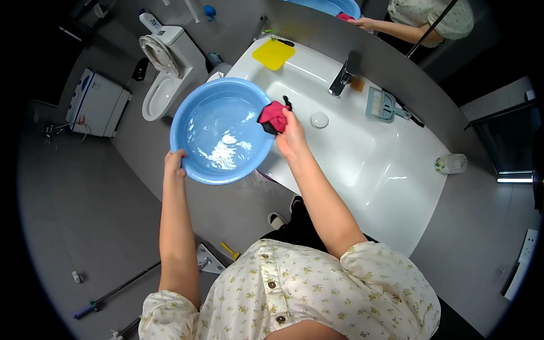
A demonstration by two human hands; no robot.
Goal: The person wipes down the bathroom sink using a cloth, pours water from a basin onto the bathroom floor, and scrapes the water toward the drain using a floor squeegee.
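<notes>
A round blue basin (226, 81) holds clear water (218, 133) that glints with reflected light. It is held over the left end of the white sink, partly beyond its edge. My left hand (175, 162) grips the basin's lower left rim, its fingers closed over the edge. On the right side of the basin, my right hand (292, 135) is closed on a crumpled red and black cloth (273, 117), pressed against the rim there. The cloth partly hides that stretch of rim, so whether these fingers also grip the basin I cannot tell.
The white sink (362, 187) has a black faucet (345, 73) and a round drain plug (319, 119). A yellow mat (273, 54), a small dustpan brush (385, 105) and a glass jar (451, 164) lie around its edge. A toilet (170, 73) stands at the upper left.
</notes>
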